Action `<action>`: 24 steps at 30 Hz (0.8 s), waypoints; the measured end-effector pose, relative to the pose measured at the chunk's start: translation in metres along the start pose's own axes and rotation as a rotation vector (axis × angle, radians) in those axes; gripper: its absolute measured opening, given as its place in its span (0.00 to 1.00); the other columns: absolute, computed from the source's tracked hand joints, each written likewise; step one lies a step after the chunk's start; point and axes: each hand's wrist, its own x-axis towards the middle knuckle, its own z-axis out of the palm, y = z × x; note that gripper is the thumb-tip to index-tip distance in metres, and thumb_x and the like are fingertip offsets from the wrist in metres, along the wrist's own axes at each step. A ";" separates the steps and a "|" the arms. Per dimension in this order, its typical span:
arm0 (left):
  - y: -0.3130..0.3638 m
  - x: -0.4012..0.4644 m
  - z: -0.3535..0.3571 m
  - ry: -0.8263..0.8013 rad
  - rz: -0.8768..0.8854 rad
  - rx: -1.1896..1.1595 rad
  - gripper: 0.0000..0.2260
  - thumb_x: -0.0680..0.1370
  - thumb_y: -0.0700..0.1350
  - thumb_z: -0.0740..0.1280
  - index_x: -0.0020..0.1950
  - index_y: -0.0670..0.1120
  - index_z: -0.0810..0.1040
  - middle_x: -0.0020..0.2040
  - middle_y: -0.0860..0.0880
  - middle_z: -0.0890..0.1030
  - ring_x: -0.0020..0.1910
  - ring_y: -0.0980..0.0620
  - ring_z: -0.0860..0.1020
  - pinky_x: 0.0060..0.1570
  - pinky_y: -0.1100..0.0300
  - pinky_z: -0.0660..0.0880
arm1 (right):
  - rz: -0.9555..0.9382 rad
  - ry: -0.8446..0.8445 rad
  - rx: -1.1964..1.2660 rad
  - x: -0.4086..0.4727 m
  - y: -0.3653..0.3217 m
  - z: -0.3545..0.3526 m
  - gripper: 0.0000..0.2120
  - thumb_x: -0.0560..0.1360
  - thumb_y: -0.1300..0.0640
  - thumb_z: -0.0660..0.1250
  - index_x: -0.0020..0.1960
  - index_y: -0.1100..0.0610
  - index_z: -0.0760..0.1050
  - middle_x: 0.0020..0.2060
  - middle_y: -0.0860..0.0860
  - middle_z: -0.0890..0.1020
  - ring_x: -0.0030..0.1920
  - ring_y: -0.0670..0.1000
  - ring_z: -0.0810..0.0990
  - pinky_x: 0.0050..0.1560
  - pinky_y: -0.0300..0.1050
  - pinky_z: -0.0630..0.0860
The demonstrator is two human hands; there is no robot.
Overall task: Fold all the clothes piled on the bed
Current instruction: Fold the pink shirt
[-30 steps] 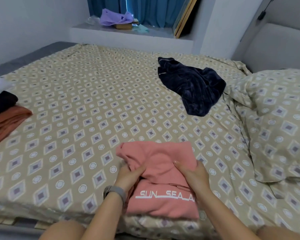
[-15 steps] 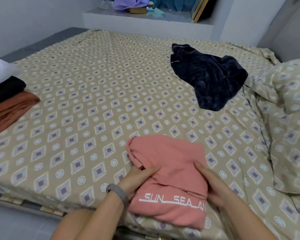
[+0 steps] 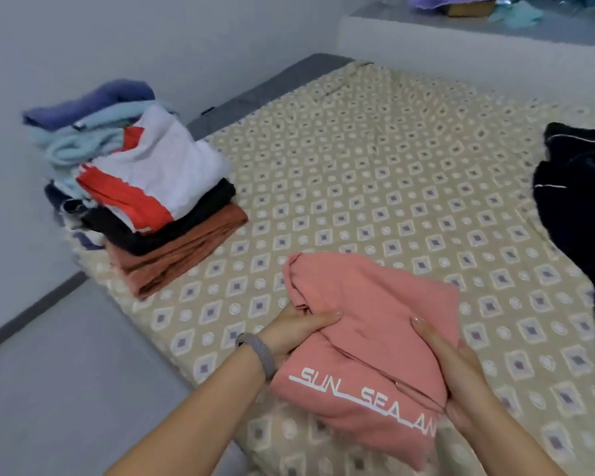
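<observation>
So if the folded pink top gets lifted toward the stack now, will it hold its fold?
Probably only with support. The pink top looks soft, its layers creased and sagging. Left hand and right hand grip opposite sides, so it likely droops between them. It likely weighs little.

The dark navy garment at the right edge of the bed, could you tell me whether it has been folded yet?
No, the dark navy garment lies crumpled and spread loosely on the bed sheet, unlike the folded stack at the left.
</observation>
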 end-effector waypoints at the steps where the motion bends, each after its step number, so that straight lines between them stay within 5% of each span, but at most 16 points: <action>1: 0.025 -0.007 -0.018 0.035 0.005 -0.009 0.27 0.67 0.40 0.76 0.64 0.42 0.75 0.56 0.43 0.83 0.55 0.44 0.81 0.58 0.47 0.77 | 0.004 -0.032 -0.006 0.002 -0.009 0.029 0.19 0.71 0.55 0.73 0.61 0.56 0.77 0.51 0.56 0.85 0.44 0.55 0.85 0.29 0.47 0.80; 4: 0.095 -0.030 -0.077 0.151 0.023 -0.007 0.28 0.66 0.41 0.77 0.64 0.43 0.75 0.54 0.44 0.84 0.55 0.44 0.82 0.58 0.45 0.77 | 0.051 -0.131 -0.020 0.002 -0.032 0.124 0.18 0.72 0.55 0.72 0.61 0.55 0.77 0.50 0.55 0.85 0.41 0.52 0.86 0.28 0.45 0.80; 8: 0.171 -0.055 -0.157 0.214 0.049 0.053 0.16 0.73 0.36 0.73 0.56 0.50 0.77 0.51 0.50 0.84 0.52 0.50 0.82 0.54 0.54 0.79 | 0.118 -0.169 -0.030 0.001 -0.042 0.234 0.18 0.72 0.54 0.71 0.62 0.53 0.77 0.50 0.55 0.85 0.44 0.56 0.86 0.29 0.47 0.80; 13: 0.268 -0.051 -0.241 0.230 0.067 0.191 0.20 0.74 0.42 0.73 0.65 0.43 0.75 0.58 0.46 0.82 0.57 0.48 0.81 0.59 0.52 0.76 | 0.173 -0.258 0.031 0.025 -0.045 0.349 0.22 0.72 0.51 0.72 0.65 0.53 0.76 0.54 0.54 0.84 0.51 0.56 0.84 0.34 0.48 0.81; 16: 0.326 -0.034 -0.268 0.297 0.117 0.306 0.18 0.76 0.46 0.71 0.64 0.45 0.75 0.59 0.49 0.80 0.54 0.52 0.80 0.56 0.58 0.75 | 0.157 -0.260 0.123 0.051 -0.044 0.402 0.35 0.63 0.46 0.80 0.67 0.51 0.74 0.60 0.53 0.82 0.57 0.56 0.82 0.52 0.62 0.80; 20: 0.392 0.001 -0.293 0.306 0.194 0.580 0.20 0.76 0.50 0.70 0.67 0.51 0.72 0.60 0.54 0.78 0.52 0.58 0.77 0.50 0.68 0.73 | 0.088 -0.259 0.253 0.092 -0.039 0.465 0.42 0.57 0.43 0.82 0.69 0.50 0.73 0.60 0.52 0.81 0.60 0.56 0.81 0.62 0.62 0.75; 24: 0.419 0.050 -0.323 0.406 0.201 0.794 0.24 0.77 0.51 0.69 0.70 0.46 0.70 0.60 0.52 0.75 0.55 0.53 0.73 0.54 0.63 0.68 | 0.081 -0.203 0.307 0.147 -0.020 0.513 0.32 0.63 0.45 0.80 0.65 0.48 0.75 0.57 0.49 0.83 0.58 0.55 0.82 0.60 0.63 0.76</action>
